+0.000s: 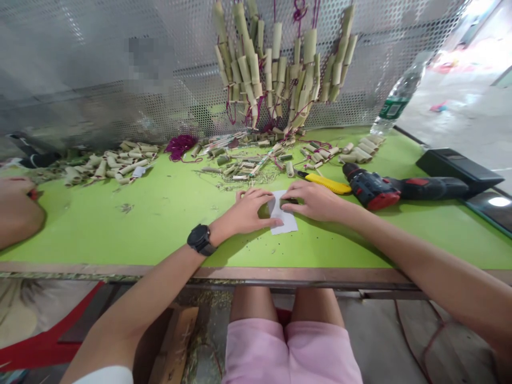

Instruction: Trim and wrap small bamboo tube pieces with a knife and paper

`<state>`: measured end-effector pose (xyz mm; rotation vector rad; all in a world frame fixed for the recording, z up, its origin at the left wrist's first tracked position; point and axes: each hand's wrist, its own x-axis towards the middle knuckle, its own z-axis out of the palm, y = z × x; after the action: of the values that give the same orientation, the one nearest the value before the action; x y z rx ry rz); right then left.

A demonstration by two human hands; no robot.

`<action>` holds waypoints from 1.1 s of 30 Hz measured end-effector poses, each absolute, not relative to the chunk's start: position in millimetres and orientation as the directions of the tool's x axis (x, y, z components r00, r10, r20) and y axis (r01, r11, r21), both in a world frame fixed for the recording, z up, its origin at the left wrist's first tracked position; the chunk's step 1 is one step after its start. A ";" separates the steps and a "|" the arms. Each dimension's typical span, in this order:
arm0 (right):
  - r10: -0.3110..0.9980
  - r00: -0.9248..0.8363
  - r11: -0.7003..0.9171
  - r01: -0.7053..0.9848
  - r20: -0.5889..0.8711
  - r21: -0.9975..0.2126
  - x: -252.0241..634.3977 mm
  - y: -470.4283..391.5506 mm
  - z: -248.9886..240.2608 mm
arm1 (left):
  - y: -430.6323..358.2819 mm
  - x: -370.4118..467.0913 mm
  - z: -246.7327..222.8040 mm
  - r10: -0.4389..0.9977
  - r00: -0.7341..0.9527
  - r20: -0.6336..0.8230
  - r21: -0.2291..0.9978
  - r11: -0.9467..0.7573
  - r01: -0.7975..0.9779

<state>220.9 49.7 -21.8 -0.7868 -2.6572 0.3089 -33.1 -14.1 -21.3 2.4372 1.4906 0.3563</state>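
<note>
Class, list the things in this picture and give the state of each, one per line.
Left hand: open, touching the white paper
Right hand: pinching a small dark piece
White paper: lying flat
Yellow cutter: lying down, blade unclear
Drill: lying on its side
Bottle: standing, label on
Purple string: bunched together
Bamboo lengths: strung, hanging

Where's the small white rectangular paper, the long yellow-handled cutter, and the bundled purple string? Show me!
Small white rectangular paper point(287, 222): head view, its lower half.
Long yellow-handled cutter point(328, 184): head view, its yellow handle.
Bundled purple string point(180, 147): head view, the bundle's middle.
</note>
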 end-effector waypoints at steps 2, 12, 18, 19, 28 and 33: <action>0.508 -0.820 0.855 0.445 0.262 -0.266 222.2 49.4 -19.3 | -14.4 -33.5 -21.3 0.890 0.451 0.066 0.346 -0.444 0.827; 0.583 -0.777 0.812 0.563 0.237 -0.153 225.1 59.1 -20.5 | -14.9 -34.1 -20.4 0.885 0.463 0.050 0.333 -0.451 0.828; 0.596 -0.757 0.801 0.539 0.267 -0.259 228.0 65.9 -24.2 | -15.7 -33.4 -17.6 0.887 0.461 0.026 0.342 -0.441 0.830; 0.595 -0.759 0.801 0.531 0.264 -0.275 228.0 65.9 -24.6 | -15.9 -33.1 -16.8 0.888 0.460 0.018 0.341 -0.438 0.832; 0.539 -0.801 0.821 0.428 0.261 -0.379 217.3 46.7 -23.0 | -14.8 -35.3 -18.3 0.892 0.451 0.018 0.367 -0.425 0.827; 0.638 -0.725 0.766 0.566 0.260 -0.304 219.2 51.8 -22.8 | -13.7 -35.2 -19.2 0.898 0.440 0.013 0.364 -0.414 0.834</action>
<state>219.2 51.8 -22.8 -0.9227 -2.6125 0.2899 -35.2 -13.7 -19.2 2.3928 1.4873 0.2968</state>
